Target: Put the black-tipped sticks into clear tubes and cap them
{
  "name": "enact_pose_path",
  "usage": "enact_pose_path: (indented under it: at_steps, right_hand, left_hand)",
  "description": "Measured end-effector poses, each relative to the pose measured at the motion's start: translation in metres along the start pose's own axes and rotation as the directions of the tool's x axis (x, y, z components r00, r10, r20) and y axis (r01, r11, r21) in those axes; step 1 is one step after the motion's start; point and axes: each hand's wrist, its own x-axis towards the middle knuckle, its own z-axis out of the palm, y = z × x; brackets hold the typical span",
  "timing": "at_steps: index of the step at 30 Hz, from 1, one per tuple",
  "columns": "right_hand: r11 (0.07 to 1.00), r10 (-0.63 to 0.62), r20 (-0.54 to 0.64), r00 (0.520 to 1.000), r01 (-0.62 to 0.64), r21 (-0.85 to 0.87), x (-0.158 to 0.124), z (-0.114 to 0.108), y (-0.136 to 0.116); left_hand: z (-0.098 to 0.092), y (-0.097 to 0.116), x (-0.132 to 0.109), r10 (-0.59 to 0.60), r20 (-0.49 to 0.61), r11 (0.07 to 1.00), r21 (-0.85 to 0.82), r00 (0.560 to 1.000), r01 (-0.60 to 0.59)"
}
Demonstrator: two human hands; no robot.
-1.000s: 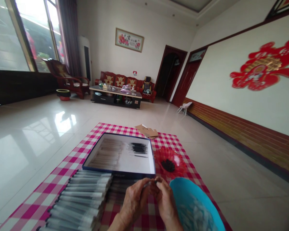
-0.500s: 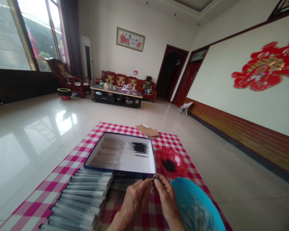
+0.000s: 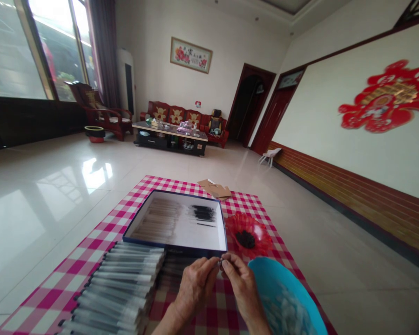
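My left hand (image 3: 197, 281) and my right hand (image 3: 240, 284) meet fingertip to fingertip at the near right corner of a shallow box (image 3: 195, 239). Both are closed. Between the right thumb and finger a small dark piece (image 3: 220, 262) shows. What the left fingers pinch is hidden behind them. Inside the box lie clear thin tubes (image 3: 157, 218) on the left and slim black rods (image 3: 203, 213) on the right. Left of my hands is a stack of frosted pen barrels (image 3: 122, 274) with dark ends. Beside my right hand stands a blue basin (image 3: 261, 274) with clear plastic pieces (image 3: 288, 307).
A red flower-shaped bowl (image 3: 263, 230) holds small black parts (image 3: 245, 239). Flat brown cardboard (image 3: 214, 188) lies at the far edge of the checked tablecloth (image 3: 91, 242). Beyond are a coffee table (image 3: 169, 135), a wooden sofa (image 3: 160, 111) and a small white chair (image 3: 269, 156).
My fingertips have shifted slightly at the small dark piece, which now sits a little lower and further left. The whole view has moved slightly; the objects on the table stay put.
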Motion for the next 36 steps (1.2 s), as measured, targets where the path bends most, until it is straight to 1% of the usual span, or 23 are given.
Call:
enact_pose_path:
  at_steps: [4, 7, 10, 12, 15, 20, 25, 28, 31, 36]
  right_hand:
    - [0.996, -0.044, -0.012, 0.999, 0.043, -0.084, 0.001, -0.001, 0.001]
    - [0.988, -0.067, -0.019, 0.998, 0.064, -0.138, 0.001, -0.001, 0.000]
    - [0.977, -0.105, -0.026, 0.994, 0.098, -0.192, 0.002, 0.000, -0.002]
    - [0.968, -0.141, -0.034, 0.989, 0.131, -0.212, 0.003, 0.001, -0.003]
    - [0.960, -0.176, -0.028, 0.984, 0.165, -0.226, 0.004, 0.000, -0.006]
    - [0.965, -0.179, -0.030, 0.983, 0.169, -0.199, -0.002, -0.007, -0.016]
    - [0.972, -0.191, -0.062, 0.980, 0.180, -0.153, -0.015, -0.004, -0.026]
    - [0.976, -0.186, -0.065, 0.980, 0.176, -0.125, -0.025, 0.002, -0.029]
    - [0.984, -0.163, -0.062, 0.985, 0.157, -0.084, -0.035, 0.008, -0.028]
    - [0.989, -0.144, -0.054, 0.988, 0.143, -0.031, -0.049, 0.016, -0.029]
  left_hand:
    - [0.000, -0.001, -0.002, 0.008, 0.022, 0.998, 0.055, 1.000, -0.009]
    - [-0.001, -0.001, -0.001, 0.016, 0.037, 0.986, 0.168, 0.999, -0.022]
    - [-0.002, 0.001, 0.002, -0.010, 0.030, 0.960, 0.279, 0.999, 0.001]
    - [-0.004, 0.003, 0.004, -0.029, 0.021, 0.951, 0.307, 0.999, 0.022]
    - [-0.005, 0.007, 0.006, -0.034, 0.015, 0.955, 0.294, 0.999, 0.028]
    - [-0.009, 0.020, 0.008, 0.000, 0.022, 0.963, 0.269, 1.000, -0.006]
    - [-0.022, 0.033, 0.010, 0.030, 0.052, 0.946, 0.322, 0.998, -0.046]
    - [-0.033, 0.039, 0.006, 0.035, 0.056, 0.936, 0.347, 0.998, -0.053]
    - [-0.044, 0.042, -0.002, 0.032, 0.071, 0.941, 0.333, 0.997, -0.054]
    - [-0.054, 0.043, -0.015, 0.035, 0.090, 0.954, 0.292, 0.995, -0.060]
